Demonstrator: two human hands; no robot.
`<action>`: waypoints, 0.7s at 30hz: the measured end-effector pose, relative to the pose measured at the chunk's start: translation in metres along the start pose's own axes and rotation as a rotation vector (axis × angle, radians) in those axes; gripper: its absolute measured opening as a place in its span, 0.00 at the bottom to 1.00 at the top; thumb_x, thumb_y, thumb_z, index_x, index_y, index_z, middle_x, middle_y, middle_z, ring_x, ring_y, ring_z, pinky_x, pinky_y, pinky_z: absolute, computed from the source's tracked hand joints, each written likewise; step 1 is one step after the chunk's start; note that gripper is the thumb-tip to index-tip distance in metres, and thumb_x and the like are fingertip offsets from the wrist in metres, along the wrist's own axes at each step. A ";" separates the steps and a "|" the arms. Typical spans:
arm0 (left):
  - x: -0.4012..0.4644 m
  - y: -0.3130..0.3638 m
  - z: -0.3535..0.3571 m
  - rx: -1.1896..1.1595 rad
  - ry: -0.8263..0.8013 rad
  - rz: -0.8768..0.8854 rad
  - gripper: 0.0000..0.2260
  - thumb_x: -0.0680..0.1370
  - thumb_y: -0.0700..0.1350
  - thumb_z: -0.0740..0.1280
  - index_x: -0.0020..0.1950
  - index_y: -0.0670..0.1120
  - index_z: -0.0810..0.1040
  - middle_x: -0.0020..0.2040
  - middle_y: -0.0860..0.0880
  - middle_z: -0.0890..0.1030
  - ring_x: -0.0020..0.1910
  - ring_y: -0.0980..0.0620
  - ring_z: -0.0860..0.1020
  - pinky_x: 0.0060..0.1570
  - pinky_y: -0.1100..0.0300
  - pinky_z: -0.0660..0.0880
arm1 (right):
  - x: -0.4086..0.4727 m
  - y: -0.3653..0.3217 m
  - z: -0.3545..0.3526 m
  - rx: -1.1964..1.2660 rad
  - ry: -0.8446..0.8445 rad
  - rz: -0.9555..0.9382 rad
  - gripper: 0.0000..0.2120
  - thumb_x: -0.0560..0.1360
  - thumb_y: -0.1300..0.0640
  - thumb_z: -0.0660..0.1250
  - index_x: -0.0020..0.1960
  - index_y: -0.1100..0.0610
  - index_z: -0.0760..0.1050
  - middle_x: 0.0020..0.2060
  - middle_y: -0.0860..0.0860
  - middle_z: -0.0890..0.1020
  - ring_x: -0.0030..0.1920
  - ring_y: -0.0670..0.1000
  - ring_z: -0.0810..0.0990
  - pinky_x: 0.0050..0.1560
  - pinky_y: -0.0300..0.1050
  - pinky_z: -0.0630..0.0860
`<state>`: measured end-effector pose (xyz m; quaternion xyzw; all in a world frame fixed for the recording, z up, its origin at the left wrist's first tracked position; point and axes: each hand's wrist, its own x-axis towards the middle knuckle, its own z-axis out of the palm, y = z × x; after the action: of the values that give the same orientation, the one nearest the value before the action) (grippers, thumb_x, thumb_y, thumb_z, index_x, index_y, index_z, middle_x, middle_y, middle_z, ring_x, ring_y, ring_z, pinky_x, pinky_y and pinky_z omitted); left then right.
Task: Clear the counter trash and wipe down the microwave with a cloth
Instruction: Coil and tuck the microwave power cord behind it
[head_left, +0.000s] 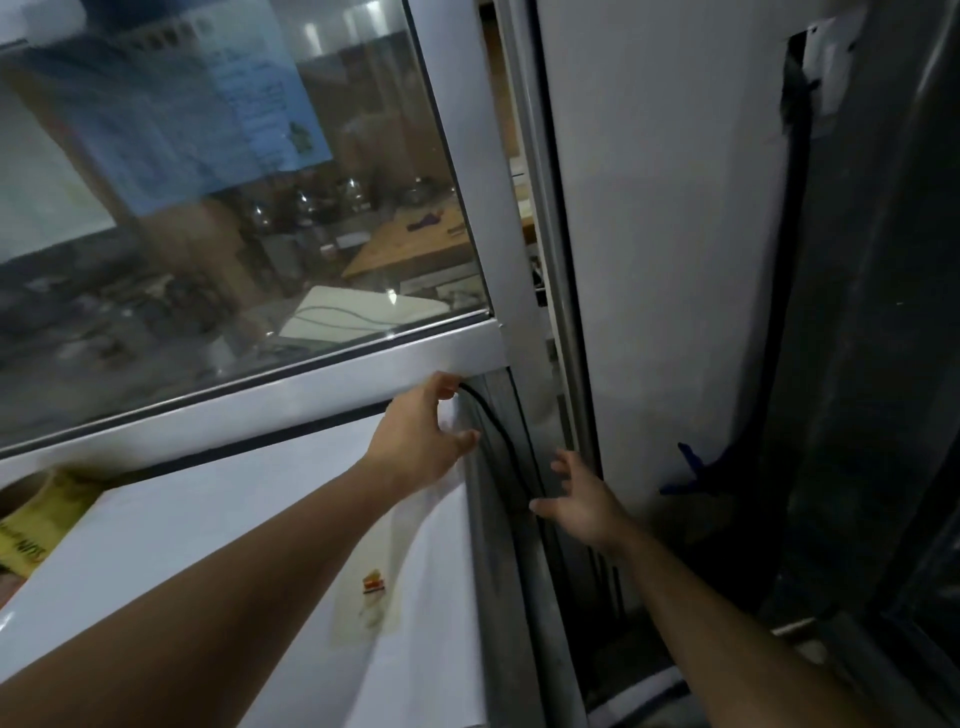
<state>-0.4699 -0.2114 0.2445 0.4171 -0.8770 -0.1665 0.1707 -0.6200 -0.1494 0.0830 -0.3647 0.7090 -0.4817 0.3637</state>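
While the left hand (423, 436) curled over the boxy white microwave (234, 530)'s rear corner, the right hand (576, 506) hovered spread, holding nothing; it looked heavy, rigid, slick, best gripped by its edges.

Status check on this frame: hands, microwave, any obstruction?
Left hand on white microwave's rear corner, right hand open, empty. No cloth visible. Black cable runs behind.

The left hand (426, 441) reaches the far corner of the white appliance top (234, 525), fingers by a black cable (498, 431), possibly touching it. The right hand (576, 506) hovers just beside, fingers spread.
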 end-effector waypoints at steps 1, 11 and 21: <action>0.002 -0.002 0.001 0.008 -0.001 0.003 0.26 0.72 0.44 0.72 0.69 0.48 0.68 0.65 0.49 0.74 0.64 0.50 0.71 0.62 0.59 0.68 | 0.007 0.004 0.005 0.014 -0.011 0.008 0.40 0.70 0.61 0.73 0.75 0.58 0.54 0.72 0.55 0.66 0.70 0.55 0.66 0.69 0.49 0.66; 0.012 -0.013 0.007 -0.024 0.004 0.017 0.25 0.73 0.46 0.72 0.68 0.52 0.69 0.66 0.52 0.73 0.65 0.55 0.70 0.58 0.66 0.64 | 0.055 0.034 0.041 0.116 -0.102 0.072 0.40 0.69 0.64 0.73 0.75 0.59 0.55 0.72 0.55 0.65 0.70 0.55 0.66 0.67 0.47 0.66; 0.002 -0.018 0.006 -0.018 -0.016 0.043 0.26 0.73 0.48 0.71 0.69 0.53 0.67 0.68 0.54 0.70 0.67 0.53 0.67 0.59 0.63 0.65 | 0.049 0.050 0.035 0.076 -0.172 0.077 0.36 0.67 0.67 0.74 0.71 0.58 0.63 0.62 0.56 0.73 0.63 0.54 0.72 0.60 0.46 0.73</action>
<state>-0.4613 -0.2229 0.2316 0.3952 -0.8856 -0.1740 0.1710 -0.6210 -0.1932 0.0185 -0.3632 0.6698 -0.4609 0.4550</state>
